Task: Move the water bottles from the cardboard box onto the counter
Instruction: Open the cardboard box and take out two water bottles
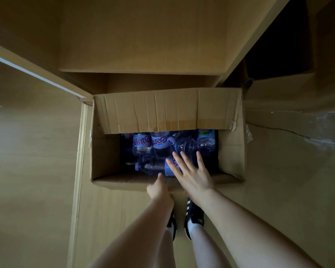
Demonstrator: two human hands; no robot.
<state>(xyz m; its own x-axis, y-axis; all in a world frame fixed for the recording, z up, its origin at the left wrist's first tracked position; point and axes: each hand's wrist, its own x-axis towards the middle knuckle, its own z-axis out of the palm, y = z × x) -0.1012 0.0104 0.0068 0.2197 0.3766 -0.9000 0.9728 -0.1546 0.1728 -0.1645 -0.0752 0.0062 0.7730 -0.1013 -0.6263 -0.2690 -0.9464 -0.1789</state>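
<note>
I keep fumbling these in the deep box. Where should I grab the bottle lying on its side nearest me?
Probably wrap the right hand around the lying bottle at mid-body, from above. It lies crosswise, cap pointing left, so its side faces up; the cardboard box walls block sideways approaches.

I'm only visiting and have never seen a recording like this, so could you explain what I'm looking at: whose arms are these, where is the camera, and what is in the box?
There is no machine here. A person wears a camera on the head, so this single picture looks down along their own arms. On the floor stands an open cardboard box holding water bottles with purple labels. One bottle lies on its side nearest the person. The right hand reaches in with fingers spread above that bottle, holding nothing. The left hand grips the box's near edge, thumb on top. The person's dark shoes show below.
</note>
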